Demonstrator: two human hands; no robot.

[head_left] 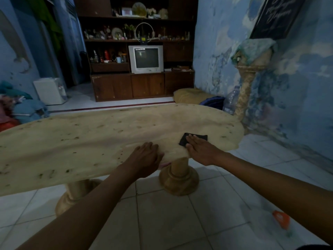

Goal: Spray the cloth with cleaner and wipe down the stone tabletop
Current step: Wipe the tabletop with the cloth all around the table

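A long beige stone tabletop (93, 141) with dark specks spans the view on two round pedestals. A small dark cloth (201, 137) lies flat near its right end. My right hand (201, 150) presses on the cloth with straight fingers, covering its near part. My left hand (146, 157) rests over the table's near edge just left of the cloth, fingers curved down over the rim. An orange-capped spray bottle (282, 220) lies on the floor at the lower right.
A stone pedestal leg (178, 177) stands under my hands on white floor tiles. A clear plastic bottle (231, 101) and a carved column (247, 91) stand beyond the table's right end by the blue wall. A wooden cabinet with a television (146, 59) fills the back.
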